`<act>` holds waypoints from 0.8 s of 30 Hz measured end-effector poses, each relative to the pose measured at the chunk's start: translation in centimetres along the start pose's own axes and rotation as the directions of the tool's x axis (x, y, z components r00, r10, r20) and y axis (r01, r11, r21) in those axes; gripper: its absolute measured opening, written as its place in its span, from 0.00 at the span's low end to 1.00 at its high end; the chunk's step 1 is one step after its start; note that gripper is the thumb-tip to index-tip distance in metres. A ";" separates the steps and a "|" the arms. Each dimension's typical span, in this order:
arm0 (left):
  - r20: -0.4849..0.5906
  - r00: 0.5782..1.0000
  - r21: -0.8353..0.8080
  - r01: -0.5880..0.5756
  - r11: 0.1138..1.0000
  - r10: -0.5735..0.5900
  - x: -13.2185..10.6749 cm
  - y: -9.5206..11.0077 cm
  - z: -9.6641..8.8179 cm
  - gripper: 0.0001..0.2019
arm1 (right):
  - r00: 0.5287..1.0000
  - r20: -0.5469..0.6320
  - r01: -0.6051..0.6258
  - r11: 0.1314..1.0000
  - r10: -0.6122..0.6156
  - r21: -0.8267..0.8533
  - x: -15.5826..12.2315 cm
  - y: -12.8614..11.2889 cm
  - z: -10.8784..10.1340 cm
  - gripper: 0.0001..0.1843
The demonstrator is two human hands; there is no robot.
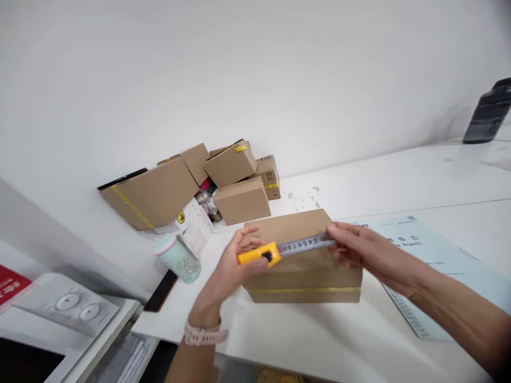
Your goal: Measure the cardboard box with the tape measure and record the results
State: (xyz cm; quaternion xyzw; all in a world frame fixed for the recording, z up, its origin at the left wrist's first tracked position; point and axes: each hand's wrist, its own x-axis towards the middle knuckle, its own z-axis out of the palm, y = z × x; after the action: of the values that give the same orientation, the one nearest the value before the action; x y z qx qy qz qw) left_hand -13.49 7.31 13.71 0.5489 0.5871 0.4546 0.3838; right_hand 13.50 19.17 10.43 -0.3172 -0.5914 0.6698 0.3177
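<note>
A brown cardboard box (307,274) with a yellow tape band lies on the white table (399,175) in front of me. My left hand (231,268) grips the yellow case of a tape measure (259,254) at the box's left end. The tape blade (303,244) runs rightward across the box top. My right hand (359,247) pinches the blade's far end near the box's right edge. A pale wristband sits on my left wrist.
A heap of several cardboard boxes (191,183) is piled against the wall at the back left, with a white packet and small items among them. A mint green cup (178,258) and a black phone (162,290) lie left. A light blue paper (435,260) lies right.
</note>
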 end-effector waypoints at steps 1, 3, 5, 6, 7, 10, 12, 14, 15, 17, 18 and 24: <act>-0.034 0.999 0.032 0.019 0.999 -0.017 0.3 -0.1 -1.4 0.38 | 0.998 -0.066 0.022 1.000 -0.021 0.004 0.8 0.3 -1.2 0.30; -0.080 0.995 0.068 0.061 0.996 -0.056 1.2 -0.6 -4.4 0.35 | 0.982 -0.186 0.041 0.999 -0.037 0.019 2.5 1.4 -3.6 0.30; -0.096 0.990 0.080 0.111 0.991 -0.103 2.3 -1.5 -7.2 0.33 | 0.965 -0.261 -0.027 0.999 0.037 0.040 4.0 3.1 -5.5 0.29; -0.098 0.987 0.084 0.136 0.987 -0.128 2.8 -2.1 -8.4 0.32 | 0.957 -0.282 -0.058 0.998 0.067 0.040 4.5 4.0 -6.1 0.29; -0.098 0.984 0.088 0.159 0.983 -0.150 3.3 -2.7 -9.4 0.31 | 0.952 -0.293 -0.082 0.996 0.089 0.036 4.9 4.8 -6.4 0.29; -0.095 0.978 0.105 0.196 0.975 -0.186 4.5 -4.1 -11.3 0.27 | 0.954 -0.286 -0.099 0.995 0.091 -0.014 5.2 6.2 -6.0 0.30; -0.077 0.977 0.118 0.205 0.972 -0.197 5.0 -4.5 -11.8 0.23 | 0.956 -0.286 -0.092 0.992 0.063 -0.088 4.9 6.3 -5.2 0.31; -0.042 0.977 0.126 0.212 0.969 -0.208 5.4 -4.5 -12.0 0.20 | 0.952 -0.303 -0.097 0.976 0.034 -0.194 4.5 6.0 -4.4 0.32; -0.022 0.976 0.128 0.216 0.968 -0.215 5.6 -4.5 -12.0 0.18 | 0.951 -0.308 -0.107 0.963 0.027 -0.246 4.3 5.8 -4.1 0.32; 0.006 0.974 0.124 0.222 0.967 -0.224 5.8 -4.4 -11.9 0.17 | 0.952 -0.305 -0.138 0.940 0.038 -0.313 4.0 5.5 -3.7 0.32; 0.013 0.974 0.120 0.224 0.967 -0.227 5.9 -4.4 -11.8 0.17 | 0.952 -0.301 -0.157 0.933 0.056 -0.323 3.9 5.4 -3.6 0.33; 0.003 0.972 0.089 0.233 0.969 -0.234 5.8 -4.7 -11.6 0.16 | 0.945 -0.303 -0.215 0.934 0.125 -0.286 4.0 5.2 -3.2 0.36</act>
State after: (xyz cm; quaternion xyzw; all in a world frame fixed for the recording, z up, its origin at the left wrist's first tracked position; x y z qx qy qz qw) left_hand -26.48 11.87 12.91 0.4955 0.6643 0.3765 0.4140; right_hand 13.45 23.74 4.71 -0.5058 -0.6098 0.5404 0.2834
